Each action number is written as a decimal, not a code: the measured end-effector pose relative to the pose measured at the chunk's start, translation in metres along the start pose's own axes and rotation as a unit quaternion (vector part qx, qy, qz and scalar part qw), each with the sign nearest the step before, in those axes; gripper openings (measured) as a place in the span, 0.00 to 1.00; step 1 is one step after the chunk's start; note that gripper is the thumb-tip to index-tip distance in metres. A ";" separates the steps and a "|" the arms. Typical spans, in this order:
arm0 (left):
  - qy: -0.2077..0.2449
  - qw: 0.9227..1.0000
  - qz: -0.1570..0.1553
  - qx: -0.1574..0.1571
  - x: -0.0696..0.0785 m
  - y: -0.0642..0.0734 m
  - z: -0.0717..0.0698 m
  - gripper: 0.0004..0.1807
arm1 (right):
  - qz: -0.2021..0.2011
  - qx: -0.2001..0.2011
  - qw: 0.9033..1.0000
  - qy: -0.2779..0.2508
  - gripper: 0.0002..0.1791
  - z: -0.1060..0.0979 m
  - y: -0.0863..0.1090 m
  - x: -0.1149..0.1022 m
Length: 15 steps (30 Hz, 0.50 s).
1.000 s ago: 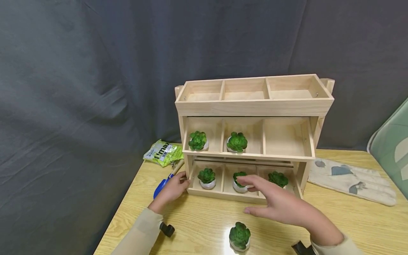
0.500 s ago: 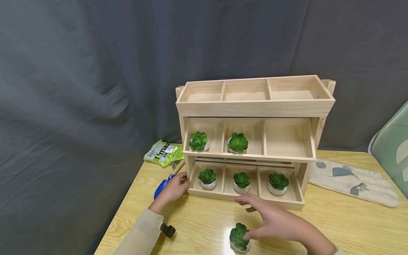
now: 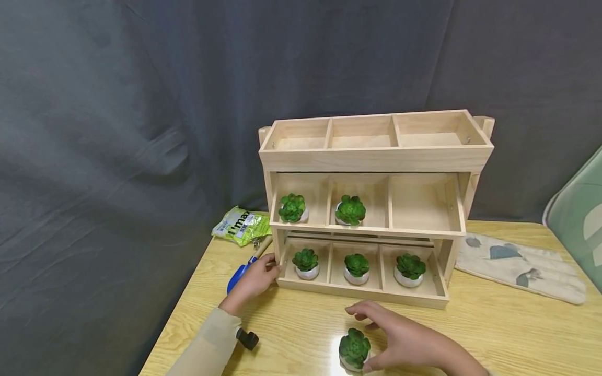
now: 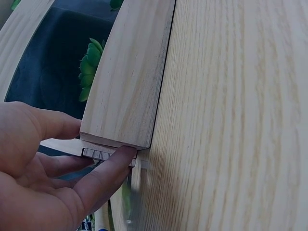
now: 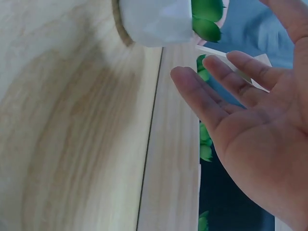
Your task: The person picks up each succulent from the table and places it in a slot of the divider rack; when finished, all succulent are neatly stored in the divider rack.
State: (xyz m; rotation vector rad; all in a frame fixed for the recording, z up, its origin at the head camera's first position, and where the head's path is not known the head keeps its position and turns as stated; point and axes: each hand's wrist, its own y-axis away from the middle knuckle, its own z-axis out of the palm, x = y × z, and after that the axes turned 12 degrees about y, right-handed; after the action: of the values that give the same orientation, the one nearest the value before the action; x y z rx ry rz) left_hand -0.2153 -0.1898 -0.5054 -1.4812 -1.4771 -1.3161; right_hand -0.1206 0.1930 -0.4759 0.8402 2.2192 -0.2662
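Observation:
A three-tier wooden plant shelf (image 3: 376, 160) stands on the table. My left hand (image 3: 256, 277) grips its lower left corner; in the left wrist view, thumb and fingers pinch the end of the bottom tray (image 4: 127, 82). On the table in front is a potted succulent (image 3: 354, 347) with green leaves and a white pot (image 5: 156, 21). Around its right side my right hand (image 3: 400, 334) is spread, thumb tip right at the pot in the head view. The right wrist view shows the other fingers (image 5: 195, 91) straight and apart from the pot.
Potted succulents sit in all three bottom compartments, such as the right one (image 3: 409, 269), and two on the middle tier (image 3: 350, 210). Left of the shelf lie a yellow-green bag (image 3: 242, 225) and a blue shovel (image 3: 240, 274). A patterned cloth mitt (image 3: 519, 266) lies right.
My right hand has come down and back from the bottom tier to the succulent on the table. My left hand has stayed on the shelf corner.

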 end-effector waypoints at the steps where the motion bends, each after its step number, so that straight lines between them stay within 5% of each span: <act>1: 0.000 1.000 0.000 0.000 0.000 0.000 0.000 0.28 | 0.000 -0.003 1.000 -0.002 0.53 0.001 0.000 0.001; 10: -0.005 1.000 0.001 0.003 0.000 -0.002 0.000 0.29 | -0.020 -0.014 1.000 0.005 0.49 0.011 -0.002 0.006; 15: -0.009 1.000 0.003 0.005 0.000 -0.002 0.001 0.28 | 0.000 -0.033 0.999 -0.025 0.44 0.016 -0.005 0.008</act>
State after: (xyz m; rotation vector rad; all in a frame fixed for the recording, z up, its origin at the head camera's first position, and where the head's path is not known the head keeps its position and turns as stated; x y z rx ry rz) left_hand -0.2169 -0.1889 -0.5059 -1.4929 -1.4880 -1.2929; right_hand -0.1187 0.1866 -0.4939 0.7895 2.1696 -0.2093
